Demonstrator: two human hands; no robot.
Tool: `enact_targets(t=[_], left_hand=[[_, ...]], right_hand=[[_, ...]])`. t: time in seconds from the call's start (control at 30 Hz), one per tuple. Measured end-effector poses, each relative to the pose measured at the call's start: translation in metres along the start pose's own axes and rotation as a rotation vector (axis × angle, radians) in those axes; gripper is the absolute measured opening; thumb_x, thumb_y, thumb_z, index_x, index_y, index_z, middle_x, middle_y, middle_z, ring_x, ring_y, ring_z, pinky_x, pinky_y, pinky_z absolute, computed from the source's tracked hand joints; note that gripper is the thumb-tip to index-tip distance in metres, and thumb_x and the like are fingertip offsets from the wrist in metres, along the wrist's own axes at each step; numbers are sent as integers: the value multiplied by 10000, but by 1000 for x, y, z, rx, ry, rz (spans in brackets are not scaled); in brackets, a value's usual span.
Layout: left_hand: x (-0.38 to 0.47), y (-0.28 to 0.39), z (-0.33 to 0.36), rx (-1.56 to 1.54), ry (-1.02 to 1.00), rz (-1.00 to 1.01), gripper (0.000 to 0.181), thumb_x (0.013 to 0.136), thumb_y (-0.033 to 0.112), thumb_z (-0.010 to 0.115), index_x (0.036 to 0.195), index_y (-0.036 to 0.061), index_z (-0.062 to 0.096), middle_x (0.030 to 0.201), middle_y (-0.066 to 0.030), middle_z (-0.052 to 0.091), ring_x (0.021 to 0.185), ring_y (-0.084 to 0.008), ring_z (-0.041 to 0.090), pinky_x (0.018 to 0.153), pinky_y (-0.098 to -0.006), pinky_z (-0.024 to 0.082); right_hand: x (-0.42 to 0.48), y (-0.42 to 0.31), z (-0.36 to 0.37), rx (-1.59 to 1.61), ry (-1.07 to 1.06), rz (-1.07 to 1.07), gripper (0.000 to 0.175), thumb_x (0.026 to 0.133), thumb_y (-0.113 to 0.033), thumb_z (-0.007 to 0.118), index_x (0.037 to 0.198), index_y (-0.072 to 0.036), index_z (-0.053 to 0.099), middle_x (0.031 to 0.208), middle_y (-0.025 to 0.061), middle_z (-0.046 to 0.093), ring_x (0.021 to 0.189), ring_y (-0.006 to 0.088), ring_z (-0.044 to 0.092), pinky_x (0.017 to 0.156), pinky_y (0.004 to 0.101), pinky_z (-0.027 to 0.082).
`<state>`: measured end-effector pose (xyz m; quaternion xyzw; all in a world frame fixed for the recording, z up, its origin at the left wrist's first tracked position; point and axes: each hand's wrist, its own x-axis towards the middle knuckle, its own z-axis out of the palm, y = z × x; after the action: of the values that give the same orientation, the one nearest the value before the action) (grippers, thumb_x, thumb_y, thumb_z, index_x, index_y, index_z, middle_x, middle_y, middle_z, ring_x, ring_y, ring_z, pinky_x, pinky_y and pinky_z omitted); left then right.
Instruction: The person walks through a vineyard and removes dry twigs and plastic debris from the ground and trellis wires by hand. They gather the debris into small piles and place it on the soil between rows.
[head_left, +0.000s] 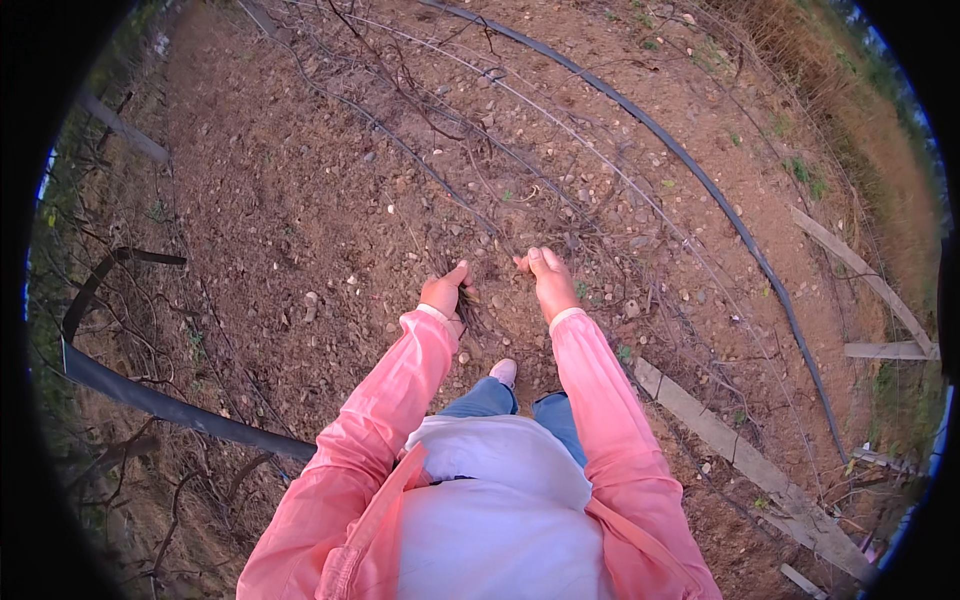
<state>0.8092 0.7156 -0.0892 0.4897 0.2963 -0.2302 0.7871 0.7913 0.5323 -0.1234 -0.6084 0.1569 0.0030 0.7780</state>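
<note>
My left hand (445, 291) is closed around a small bundle of thin dry twigs (469, 304), whose ends stick out above and below the fist. To its right, at about the same height, my right hand (547, 276) has its thumb and fingers pinched together at the lower end of a thin brown stem (507, 241). That stem seems to run up and away from the fingertips. Behind the hands, a thin dark line (405, 146) slants down towards the space between them. Both sleeves are pink.
A black hose (675, 146) curves across the upper right, beside a pale wire (555, 120). Concrete posts (739, 431) lie or lean at right. A wide dark pipe (187, 416) and bare branches (172, 510) are at left. Stony soil lies underfoot.
</note>
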Motion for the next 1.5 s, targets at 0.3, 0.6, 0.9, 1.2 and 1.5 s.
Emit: enact_targets(t=[0.3,0.6,0.9,1.2,1.5], left_hand=[[33,-14,17,206,92,39,343,866,371,706,847,36,637,668,-17,536,532,-149,521,487,-298,435],[72,-21,37,204,-87,-109,272,889,300,676,831,38,633,723,-53,602,603,-187,573,566,-337,480],[61,-15,35,27,-176,-142,224,867,154,665,687,76,557,654,-34,575,580,-174,541,559,-329,455],[61,5,44,358,-194,543,65,867,73,653,837,38,607,718,1,600,601,-97,503,558,-281,393],[71,31,66,1283,-72,1155,181,762,97,640,875,-9,547,887,-252,618,879,-457,581,744,-498,466]], right_hand=[[-37,-8,7,-535,15,-139,223,922,-204,558,934,12,614,970,148,594,917,319,590,815,392,452],[-54,-21,14,-536,-46,-224,157,944,-129,536,1006,3,595,1020,87,575,980,214,581,848,334,445],[-52,-8,12,644,93,233,206,990,-235,522,868,-72,556,1188,70,584,1106,214,566,848,361,466],[-34,-22,24,648,81,305,210,987,-224,527,864,-56,556,1098,64,581,1065,226,582,824,373,484],[-10,-33,26,623,81,265,108,987,-156,520,962,-51,529,1038,70,594,1044,237,606,861,413,513]])
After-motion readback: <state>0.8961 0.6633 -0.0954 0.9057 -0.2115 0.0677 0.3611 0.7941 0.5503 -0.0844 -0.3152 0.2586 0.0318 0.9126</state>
